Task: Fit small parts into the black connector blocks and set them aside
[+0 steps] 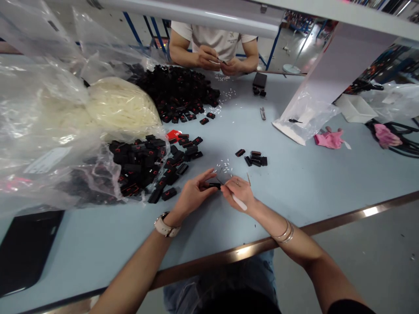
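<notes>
My left hand [193,192] has its fingers closed on a small black plastic connector housing [214,186], just above the table. Its far end meets the fingertips of my right hand [237,192]. That hand grips a slim tool with a white handle [240,203], which sticks out below the palm. A thin dark tip seems to point at the housing, but its exact shape is too small to tell. Small white pieces [225,166] lie scattered just beyond my hands. To their right is a small group of black housings [256,159].
Heaped black housings [140,161] spill from a clear plastic bag [59,144] at left. A larger pile [180,89] lies behind, near a co-worker's hands [221,63]. A dark tray-like object [28,248] sits front left. Right are a pink glove [329,138] and a white bin [355,107].
</notes>
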The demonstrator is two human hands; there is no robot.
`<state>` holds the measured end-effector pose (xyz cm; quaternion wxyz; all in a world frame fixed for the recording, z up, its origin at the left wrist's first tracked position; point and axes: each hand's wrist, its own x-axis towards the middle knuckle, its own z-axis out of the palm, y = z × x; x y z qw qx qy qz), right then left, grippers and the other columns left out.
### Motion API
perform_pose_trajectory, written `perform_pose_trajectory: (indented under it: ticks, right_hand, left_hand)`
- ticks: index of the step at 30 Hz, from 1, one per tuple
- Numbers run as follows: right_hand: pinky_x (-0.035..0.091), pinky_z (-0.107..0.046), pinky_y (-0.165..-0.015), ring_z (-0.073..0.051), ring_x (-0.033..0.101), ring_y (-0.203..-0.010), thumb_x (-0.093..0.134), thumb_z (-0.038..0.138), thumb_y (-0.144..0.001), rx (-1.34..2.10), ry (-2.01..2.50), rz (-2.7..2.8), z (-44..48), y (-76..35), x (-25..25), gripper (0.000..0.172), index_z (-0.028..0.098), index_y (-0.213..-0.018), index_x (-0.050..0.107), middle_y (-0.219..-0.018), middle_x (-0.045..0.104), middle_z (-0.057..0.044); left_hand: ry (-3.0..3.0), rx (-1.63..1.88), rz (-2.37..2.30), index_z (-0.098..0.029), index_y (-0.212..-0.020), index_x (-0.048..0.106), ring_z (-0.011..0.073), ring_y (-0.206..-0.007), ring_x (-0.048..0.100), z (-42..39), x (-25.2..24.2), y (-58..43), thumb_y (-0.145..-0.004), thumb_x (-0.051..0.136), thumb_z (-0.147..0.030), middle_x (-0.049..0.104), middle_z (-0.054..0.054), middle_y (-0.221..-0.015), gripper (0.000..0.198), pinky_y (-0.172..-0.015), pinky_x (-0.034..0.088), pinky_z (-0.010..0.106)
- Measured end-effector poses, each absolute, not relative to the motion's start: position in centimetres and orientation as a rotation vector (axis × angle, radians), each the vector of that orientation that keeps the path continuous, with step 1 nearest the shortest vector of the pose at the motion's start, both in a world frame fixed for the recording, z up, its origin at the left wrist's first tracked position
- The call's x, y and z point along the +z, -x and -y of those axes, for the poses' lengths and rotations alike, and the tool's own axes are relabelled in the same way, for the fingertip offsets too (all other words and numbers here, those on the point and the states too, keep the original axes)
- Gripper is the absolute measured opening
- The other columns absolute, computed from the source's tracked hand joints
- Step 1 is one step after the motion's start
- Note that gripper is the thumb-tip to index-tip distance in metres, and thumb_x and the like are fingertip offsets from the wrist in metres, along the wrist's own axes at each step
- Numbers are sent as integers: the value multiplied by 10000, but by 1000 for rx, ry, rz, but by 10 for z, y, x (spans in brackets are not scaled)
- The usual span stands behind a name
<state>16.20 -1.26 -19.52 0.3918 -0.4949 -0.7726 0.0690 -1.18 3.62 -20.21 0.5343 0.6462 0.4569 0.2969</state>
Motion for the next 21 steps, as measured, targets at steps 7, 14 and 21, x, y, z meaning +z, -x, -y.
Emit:
perform_pose_trajectory:
  ticks: [7,14,21]
  right_hand:
    - [517,-313,-718,-184,646,-776,547,372,-886,337,1335,1809,10,-164,-197,177,224,-810,606,-796,687,-65]
    - [499,-294,-747,-161,636,-762,566,397,-874,483,1275,1843,8,-165,-195,224,225,-732,566,-771,670,-31]
    - [465,-301,-708,-179,605,-724,592,334,-827,316,1549,1670,-2,-191,-188,155,225,-729,542,-751,648,-31]
  left_hand:
    - [-1493,752,-1064,-187,-1388,368,135,-690,629,-35,-205,11,-664,715,-319,639,148,-1200,813,-729,555,347]
    - [-1418,798,-937,-175,-1300,421,206,-880,677,-31,-205,8,-671,696,-304,653,129,-1119,698,-836,548,403]
    - [-1863,899,-1301,-190,-1124,576,218,-906,641,-32,-204,9,-801,564,-289,684,85,-1007,338,-861,517,380]
